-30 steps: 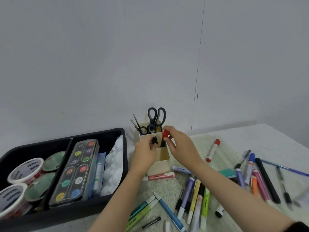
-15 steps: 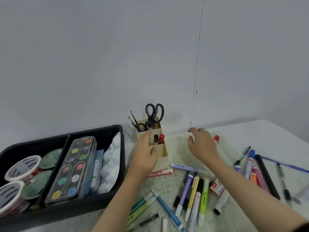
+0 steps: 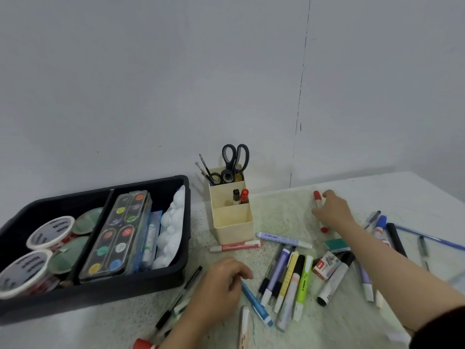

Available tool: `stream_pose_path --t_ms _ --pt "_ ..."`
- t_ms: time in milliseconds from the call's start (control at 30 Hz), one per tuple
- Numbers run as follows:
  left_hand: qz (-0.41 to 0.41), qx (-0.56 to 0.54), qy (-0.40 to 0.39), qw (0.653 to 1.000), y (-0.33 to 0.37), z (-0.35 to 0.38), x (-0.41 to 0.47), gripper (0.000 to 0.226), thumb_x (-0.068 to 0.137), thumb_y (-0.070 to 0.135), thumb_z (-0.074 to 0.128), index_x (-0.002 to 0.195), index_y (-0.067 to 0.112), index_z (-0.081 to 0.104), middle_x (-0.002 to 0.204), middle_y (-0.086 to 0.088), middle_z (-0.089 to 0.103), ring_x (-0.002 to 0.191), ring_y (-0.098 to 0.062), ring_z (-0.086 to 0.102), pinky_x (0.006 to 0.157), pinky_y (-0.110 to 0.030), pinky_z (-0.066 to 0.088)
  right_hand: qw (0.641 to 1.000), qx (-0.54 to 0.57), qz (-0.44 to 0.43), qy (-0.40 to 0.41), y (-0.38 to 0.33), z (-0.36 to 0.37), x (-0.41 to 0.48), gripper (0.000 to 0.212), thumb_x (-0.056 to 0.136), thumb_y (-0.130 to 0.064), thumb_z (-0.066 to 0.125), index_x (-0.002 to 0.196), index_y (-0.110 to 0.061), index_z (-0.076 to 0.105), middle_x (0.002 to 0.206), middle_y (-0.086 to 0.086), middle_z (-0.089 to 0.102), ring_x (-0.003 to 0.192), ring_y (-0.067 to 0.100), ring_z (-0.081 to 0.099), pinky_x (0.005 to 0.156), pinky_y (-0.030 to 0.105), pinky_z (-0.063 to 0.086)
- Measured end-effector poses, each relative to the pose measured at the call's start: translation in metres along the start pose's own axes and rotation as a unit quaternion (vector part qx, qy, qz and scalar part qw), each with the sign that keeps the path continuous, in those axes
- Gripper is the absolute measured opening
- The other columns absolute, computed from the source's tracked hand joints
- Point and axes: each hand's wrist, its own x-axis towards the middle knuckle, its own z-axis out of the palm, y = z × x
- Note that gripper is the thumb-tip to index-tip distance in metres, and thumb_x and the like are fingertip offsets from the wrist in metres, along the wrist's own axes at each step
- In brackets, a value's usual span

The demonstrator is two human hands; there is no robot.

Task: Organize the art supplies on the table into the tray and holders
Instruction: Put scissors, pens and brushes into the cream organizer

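Update: drop-off at the holder (image 3: 232,225) is done. 1 s ago both hands were over its middle compartment. Now 2 markers stand there, 1 black-capped (image 3: 236,196), 1 red-topped (image 3: 244,195), and both hands have pulled off to fetch more.

Right hand (image 3: 334,214): out on the far right of the counter (image 3: 276,210), over the red-capped marker (image 3: 317,197). Its fingers (image 3: 317,212) curl round the barrel. The marker looks like it still lies flat, with both red ends sticking out past the hand. Reads as a grip just closing, no lift yet.

Left hand (image 3: 219,285): down at the near edge, fingers (image 3: 242,272) curled, tips at the upper end of the blue pen (image 3: 255,302). Can't tell if it's actually pinched or just touched.

Holder status: back compartment has the scissors (image 3: 235,157) and brushes, middle has the 2 markers, front one looks empty. Tray (image 3: 113,290) on the left already carries the paint set (image 3: 118,235) and tubs.

Meaning: 2 more items sorted, next pair being picked in parallel. Plenty left, since a fan of highlighters (image 3: 289,280) and more pens lie loose between and beyond the hands. I'd call it well under half on the pen side.
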Motion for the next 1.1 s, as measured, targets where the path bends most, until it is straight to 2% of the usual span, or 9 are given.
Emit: stream_pose_path --t_ms 67,167,267,400,600,767,867,967,1100 --pt "-0.023 -0.018 -0.015 0.999 0.001 0.0 -0.004 0.044 0.083 -0.002 0.052 0.074 0.041 0.057 0.086 0.015 0.062 0.088 0.003 0.056 0.076 -0.009 0.044 0.994 0.103 0.031 -0.011 -0.003 -0.003 -0.006 0.053 0.091 -0.019 0.057 0.138 -0.004 0.037 0.119 0.018 0.054 0.094 0.027 0.055 0.074 0.028 0.04" --pt "-0.02 -0.02 -0.024 0.999 0.004 -0.004 -0.011 0.04 0.079 0.0 0.053 0.072 0.04 0.058 0.081 0.015 0.062 0.083 -0.002 0.057 0.069 -0.008 0.041 0.94 0.326 0.072 -0.075 -0.003 -0.007 -0.016 0.058 0.09 -0.01 0.057 0.142 -0.005 0.032 0.09 0.015 0.058 0.068 0.021 0.055 0.061 0.029 0.048" --pt "-0.025 -0.017 -0.035 0.999 0.004 -0.007 -0.022 0.038 0.075 0.0 0.053 0.072 0.038 0.059 0.079 0.016 0.061 0.077 -0.001 0.055 0.064 -0.01 0.039 0.909 0.395 0.06 -0.122 -0.002 -0.015 -0.033 0.06 0.089 -0.002 0.052 0.141 -0.019 0.028 0.074 0.012 0.053 0.058 0.021 0.05 0.055 0.03 0.051" --pt "-0.037 -0.008 -0.026 0.999 0.008 -0.003 -0.032 0.038 0.08 -0.002 0.053 0.081 0.036 0.061 0.085 0.017 0.059 0.086 -0.001 0.054 0.068 -0.011 0.043 0.896 0.406 0.033 -0.176 0.002 -0.021 -0.063 0.057 0.087 0.004 0.052 0.131 -0.029 0.037 0.082 0.014 0.056 0.062 0.023 0.054 0.056 0.032 0.054" --pt "-0.012 0.033 -0.021 0.999 0.024 0.013 -0.029 0.022 0.089 0.012 0.057 0.092 0.033 0.061 0.092 0.021 0.056 0.093 0.007 0.05 0.082 -0.011 0.042 0.89 0.423 0.025 -0.167 0.013 -0.024 -0.107 0.049 0.085 0.007 0.048 0.122 -0.02 0.034 0.082 0.017 0.07 0.056 0.021 0.052 0.05 0.03 0.042" --pt "0.017 0.081 -0.022 0.996 0.045 0.03 -0.021 0.013 0.092 0.027 0.054 0.094 0.028 0.067 0.086 0.021 0.058 0.085 0.002 0.048 0.075 -0.013 0.041 0.909 0.393 0.005 -0.14 0.03 -0.031 -0.134 0.043 0.088 -0.001 0.049 0.121 -0.025 0.036 0.075 0.013 0.068 0.068 0.024 0.06 0.058 0.032 0.049" --pt "0.034 0.115 0.001 0.993 0.051 0.041 -0.015 0.013 0.09 0.031 0.054 0.094 0.027 0.066 0.084 0.016 0.059 0.082 -0.003 0.047 0.072 -0.015 0.038 0.92 0.375 0.001 -0.116 0.04 -0.037 -0.147 0.037 0.09 -0.004 0.051 0.119 -0.024 0.039 0.066 0.008 0.064 0.055 0.016 0.055 0.051 0.029 0.046" --pt "0.019 0.121 0.02 0.992 0.056 0.047 -0.01 0.015 0.085 0.04 0.06 0.091 0.026 0.061 0.079 0.013 0.053 0.08 -0.004 0.045 0.067 -0.015 0.036 0.929 0.356 -0.001 -0.103 0.048 -0.043 -0.156 0.034 0.091 -0.009 0.054 0.118 -0.025 0.04 0.074 0.017 0.062 0.048 0.013 0.051 0.046 0.025 0.044" --pt "-0.011 0.123 -0.049 0.991 0.067 0.05 -0.006 0.025 0.079 0.047 0.066 0.09 0.03 0.051 0.076 0.013 0.045 0.072 -0.004 0.041 0.057 -0.017 0.029 0.926 0.367 -0.011 -0.088 0.054 -0.048 -0.165 0.031 0.092 -0.008 0.055 0.115 -0.024 0.041 0.065 0.007 0.062 0.039 0.005 0.05 0.04 0.02 0.042"
